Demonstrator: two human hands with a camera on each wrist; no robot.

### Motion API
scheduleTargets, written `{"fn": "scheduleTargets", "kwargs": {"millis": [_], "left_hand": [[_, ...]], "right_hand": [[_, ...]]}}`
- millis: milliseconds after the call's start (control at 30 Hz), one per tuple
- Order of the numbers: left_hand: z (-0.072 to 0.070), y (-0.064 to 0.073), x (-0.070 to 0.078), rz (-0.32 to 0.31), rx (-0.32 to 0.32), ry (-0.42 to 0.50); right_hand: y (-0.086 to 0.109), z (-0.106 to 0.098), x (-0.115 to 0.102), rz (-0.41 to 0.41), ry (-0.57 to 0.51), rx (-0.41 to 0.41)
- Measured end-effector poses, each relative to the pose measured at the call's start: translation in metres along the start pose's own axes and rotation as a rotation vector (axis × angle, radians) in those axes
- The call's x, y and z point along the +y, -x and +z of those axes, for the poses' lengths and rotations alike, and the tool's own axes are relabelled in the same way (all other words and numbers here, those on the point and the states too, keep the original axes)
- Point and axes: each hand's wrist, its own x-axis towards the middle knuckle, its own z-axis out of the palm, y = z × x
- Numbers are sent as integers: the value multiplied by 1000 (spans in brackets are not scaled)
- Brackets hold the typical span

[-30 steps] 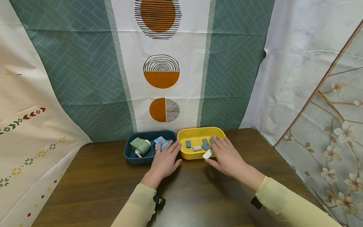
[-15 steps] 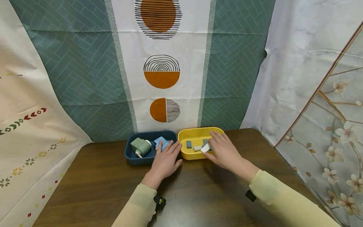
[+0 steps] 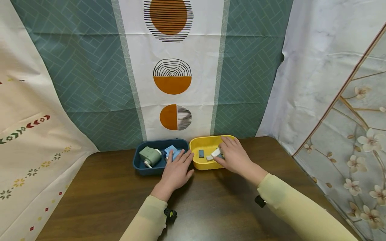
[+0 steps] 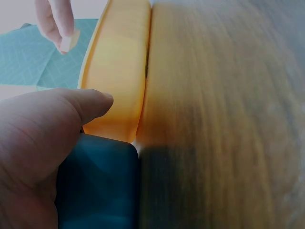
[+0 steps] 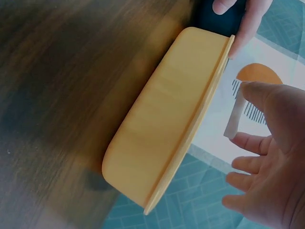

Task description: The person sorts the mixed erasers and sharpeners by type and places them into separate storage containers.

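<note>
My right hand (image 3: 236, 159) is over the right part of the yellow tray (image 3: 203, 143). It pinches a small white rectangular block (image 5: 234, 117) between thumb and index finger, above the tray rim in the right wrist view. Below lie a grey-blue block (image 3: 201, 153) and a pale block (image 3: 209, 158); the hand hides part of the tray floor. My left hand (image 3: 175, 172) is spread over the right end of the dark blue tray (image 3: 147, 171), fingers straight and holding nothing. Its thumb lies along the yellow tray's side in the left wrist view.
Inside the blue tray are a green boxy object with a white end (image 3: 150, 156) and a light blue object (image 3: 171, 150), partly covered by my left hand. Both trays stand side by side at the back of the brown wooden table (image 3: 105, 194), before a patterned cloth (image 3: 90, 67).
My right hand has moved left and slightly away from me over the yellow tray, carrying the white block above the pale block. The left hand has stayed in place.
</note>
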Motion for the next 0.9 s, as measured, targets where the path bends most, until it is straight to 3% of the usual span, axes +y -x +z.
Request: {"fn": "scheduleTargets", "kwargs": {"millis": [900], "left_hand": [[-1,0,0,6,0,-7]], "right_hand": [[-36,9,7,134,-26,-136]]}}
